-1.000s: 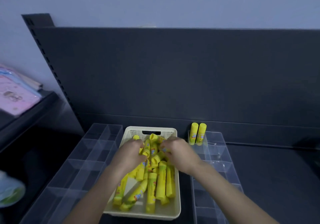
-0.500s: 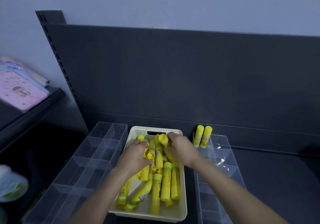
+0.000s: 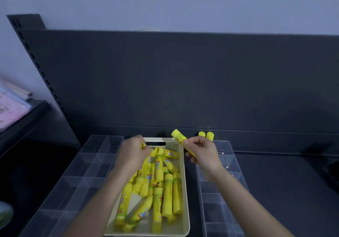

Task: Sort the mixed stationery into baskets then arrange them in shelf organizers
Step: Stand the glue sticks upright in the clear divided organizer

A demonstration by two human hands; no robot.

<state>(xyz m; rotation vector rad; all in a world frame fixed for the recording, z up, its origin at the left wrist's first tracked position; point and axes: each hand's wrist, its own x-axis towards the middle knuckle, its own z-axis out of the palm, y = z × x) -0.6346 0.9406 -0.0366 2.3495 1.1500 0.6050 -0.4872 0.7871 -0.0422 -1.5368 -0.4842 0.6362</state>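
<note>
- We saw the right hand [image 3: 201, 153] raised over the gap between basket and right organizer. Its thumb and fingers pinched a yellow plastic glue stick [image 3: 179, 138] by the lower body.
- That stick stood tilted, its cap end pointing up and to the left, above the basket's far right corner.
- The left hand [image 3: 133, 152] hung over the far end of the basket, fingers curled round a second yellow stick [image 3: 142, 145]. We could see only a short end of this stick poking out past the fingers.
- The cream plastic basket [image 3: 173, 144], perforated at its far wall, sat on the dark shelf [image 3: 284, 181] between the two organizers.
- A heap of yellow glue sticks [image 3: 157, 181] lay inside it, crossed over one another.
- A pair of upright yellow glue sticks [image 3: 205, 135] stood side by side, touching, at the far end of the clear plastic organizer on the right [image 3: 227, 156].
- The clear plastic organizer on the left [image 3: 86, 165] lay just beside the basket, its dividers forming several compartments.
- A dark back panel [image 3: 183, 81] rose behind everything.
- Pink packets [image 3: 9, 112] rested on a lower shelf at the far left.
</note>
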